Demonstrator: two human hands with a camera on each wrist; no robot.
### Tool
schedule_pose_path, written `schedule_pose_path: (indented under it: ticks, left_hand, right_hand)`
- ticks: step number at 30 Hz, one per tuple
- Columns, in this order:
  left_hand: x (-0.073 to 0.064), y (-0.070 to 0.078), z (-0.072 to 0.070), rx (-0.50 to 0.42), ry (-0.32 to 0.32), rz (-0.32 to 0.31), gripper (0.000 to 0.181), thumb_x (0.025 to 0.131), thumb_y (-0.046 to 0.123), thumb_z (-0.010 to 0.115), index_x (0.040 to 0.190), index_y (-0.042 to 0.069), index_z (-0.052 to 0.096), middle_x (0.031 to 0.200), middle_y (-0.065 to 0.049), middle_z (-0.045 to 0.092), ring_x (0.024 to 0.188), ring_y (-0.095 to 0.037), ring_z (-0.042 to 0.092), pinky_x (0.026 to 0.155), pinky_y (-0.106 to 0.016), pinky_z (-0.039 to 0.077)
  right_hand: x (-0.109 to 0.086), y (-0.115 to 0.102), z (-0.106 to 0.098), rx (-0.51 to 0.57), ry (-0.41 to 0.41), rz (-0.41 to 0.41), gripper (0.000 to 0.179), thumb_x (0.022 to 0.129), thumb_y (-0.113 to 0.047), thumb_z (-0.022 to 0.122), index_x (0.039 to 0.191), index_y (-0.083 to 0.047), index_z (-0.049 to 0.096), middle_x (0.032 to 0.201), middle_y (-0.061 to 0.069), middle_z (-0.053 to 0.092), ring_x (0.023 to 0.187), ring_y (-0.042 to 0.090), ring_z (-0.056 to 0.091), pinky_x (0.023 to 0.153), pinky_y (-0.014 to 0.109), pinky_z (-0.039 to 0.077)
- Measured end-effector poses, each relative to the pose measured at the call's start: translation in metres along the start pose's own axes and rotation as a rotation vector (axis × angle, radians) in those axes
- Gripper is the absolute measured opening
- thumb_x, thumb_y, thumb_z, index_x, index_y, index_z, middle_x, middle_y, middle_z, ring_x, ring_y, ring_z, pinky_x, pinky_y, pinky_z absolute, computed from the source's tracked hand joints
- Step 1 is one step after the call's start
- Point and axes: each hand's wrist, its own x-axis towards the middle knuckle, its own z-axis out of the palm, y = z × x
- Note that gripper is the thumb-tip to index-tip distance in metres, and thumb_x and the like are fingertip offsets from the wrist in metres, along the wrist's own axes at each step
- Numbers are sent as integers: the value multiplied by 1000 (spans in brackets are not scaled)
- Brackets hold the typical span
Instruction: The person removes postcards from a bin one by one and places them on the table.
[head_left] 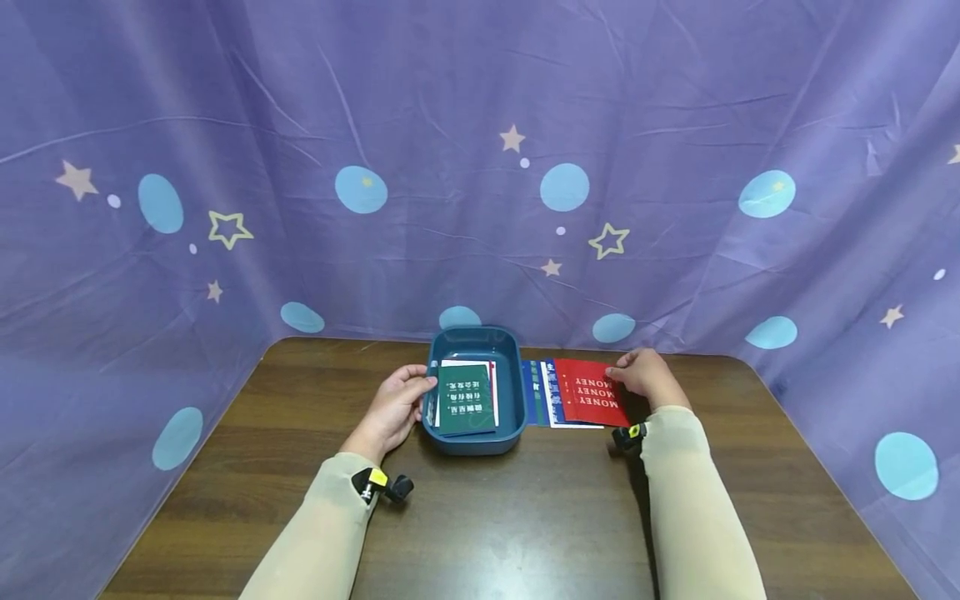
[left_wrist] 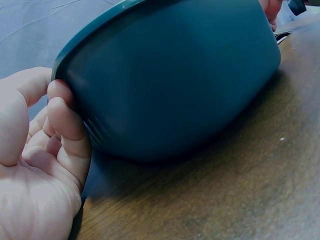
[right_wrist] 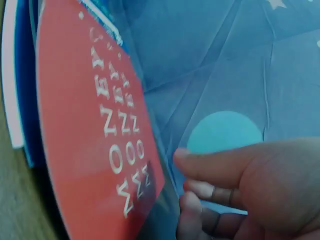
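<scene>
A teal plastic bin (head_left: 513, 333) stands towards the back of the table, and my left hand (head_left: 393, 408) grips its left wall, thumb at the rim and fingers curled against the outside. Inside the bin lies a small stack topped by a dark green card (head_left: 467, 396) with white characters. To the bin's right, a red card (head_left: 592, 392) printed MONEY overlaps several blue and white cards (head_left: 537, 392). My right hand (head_left: 645, 377) is at the red card's right edge; in the right wrist view its loosely bent fingers (right_wrist: 200, 162) sit just beside that card, a small gap between.
A brown wooden table (head_left: 480, 517) carries everything. Right behind the bin hangs a purple curtain (head_left: 450, 250) with stars and blue ovals, which also closes in both sides. Small black cameras (head_left: 397, 487) are strapped to both wrists.
</scene>
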Motion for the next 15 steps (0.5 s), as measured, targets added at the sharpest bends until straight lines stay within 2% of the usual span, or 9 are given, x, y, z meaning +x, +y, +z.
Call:
schedule_pose_path:
  ticks: [5,8,12,15]
  left_hand:
    - [0,0,-1,-9,4,8,30,109,1,66,135,2,51,84,5,70,56,-4,50,48,-16,44]
    - [0,0,-1,-13,9,11,30,109,1,66,135,1,51,84,5,71,55,-4,50,47,-16,44]
    - [1,-1,-1,-16,6,7,28,109,1,66,133,3,52,85,5,71,55,-4,51,47,-16,44]
    - [1,-1,-1,-12,0,3,25,110,1,65,131,5,52,85,5,71,56,-3,51,47,-15,44]
  right_hand:
    - [-16,-27,0,104,-28,-96,29,106,-30,79,111,-2,73,100,8,74,85,21,73,73,29,58]
    - [-23,-50,5,164,-61,-145,29,107,-32,79,114,-4,74,101,7,72,89,24,70,76,32,59]
    - [-35,-83,13,176,-125,-241,30,109,-33,78,119,-5,73,100,8,71,91,28,70,75,34,59]
    - [-44,-108,22,149,-153,-332,28,108,-31,79,118,-6,74,95,11,75,89,32,73,69,31,57]
